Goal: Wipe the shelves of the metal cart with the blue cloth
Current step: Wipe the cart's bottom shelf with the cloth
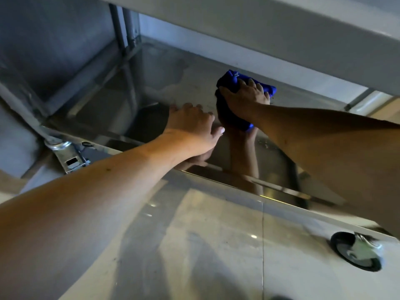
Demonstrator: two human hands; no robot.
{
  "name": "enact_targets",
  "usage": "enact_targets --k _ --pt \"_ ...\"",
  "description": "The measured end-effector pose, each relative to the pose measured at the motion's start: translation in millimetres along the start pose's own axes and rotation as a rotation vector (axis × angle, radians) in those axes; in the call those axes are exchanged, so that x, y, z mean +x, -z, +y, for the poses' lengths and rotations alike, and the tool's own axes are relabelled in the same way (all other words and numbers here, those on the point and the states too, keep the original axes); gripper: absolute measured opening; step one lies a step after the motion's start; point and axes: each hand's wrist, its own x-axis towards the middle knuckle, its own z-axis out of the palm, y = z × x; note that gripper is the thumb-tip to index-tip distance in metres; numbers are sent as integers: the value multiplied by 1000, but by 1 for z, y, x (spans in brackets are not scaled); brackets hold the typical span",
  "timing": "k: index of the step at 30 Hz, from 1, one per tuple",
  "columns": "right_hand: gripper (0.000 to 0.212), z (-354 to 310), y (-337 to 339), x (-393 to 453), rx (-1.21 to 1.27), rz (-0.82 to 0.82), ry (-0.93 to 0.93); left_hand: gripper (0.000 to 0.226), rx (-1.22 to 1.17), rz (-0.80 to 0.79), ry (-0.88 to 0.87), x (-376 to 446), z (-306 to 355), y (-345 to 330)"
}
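Cloth is doing the work here: the blue cloth (229,82) is lying bunched on the lower shelf (194,68) of the metal cart, toward the back, and the right hand (244,95) is pressing down on top of it with fingers curled over the wad, clamped on it from above. It is looking soft, light and limp, so I am judging that it will crumple and slide under the palm rather than hold a shape; a flat palm over the middle of the bundle, with fingertips pinning the leading fold, is seeming the surest hold. The left hand (192,126) is resting spread on the shelf near its front lip (281,191), empty and apart from the cloth, just beside the right wrist, and seems to be bracing. The steel is shining and mirroring both arms, so it is probably slick. Headroom is looking tight, since the upper shelf (281,35) is hanging over the working hand. Open shelf is stretching away to the left toward the corner post (121,29), where a dull patch is showing. A caster (357,252) is standing on the floor below at the right.
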Motion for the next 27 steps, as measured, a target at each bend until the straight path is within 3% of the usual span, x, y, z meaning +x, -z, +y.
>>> enact_targets --k 4,8,14,22,27 --pt "79 8 5 -35 4 -17 33 51 30 -13 -6 1 3 2" --pt "81 17 6 -89 1 -16 76 36 -31 -47 73 -2 6 1" --pt "77 29 14 -155 -17 -61 120 55 -23 -230 143 -1 12 -1" --pt "79 46 26 -232 -36 -130 112 57 -216 -108 206 -13 5 4" --pt "81 60 20 -197 -13 -85 101 54 -156 -149 136 -7 17 2"
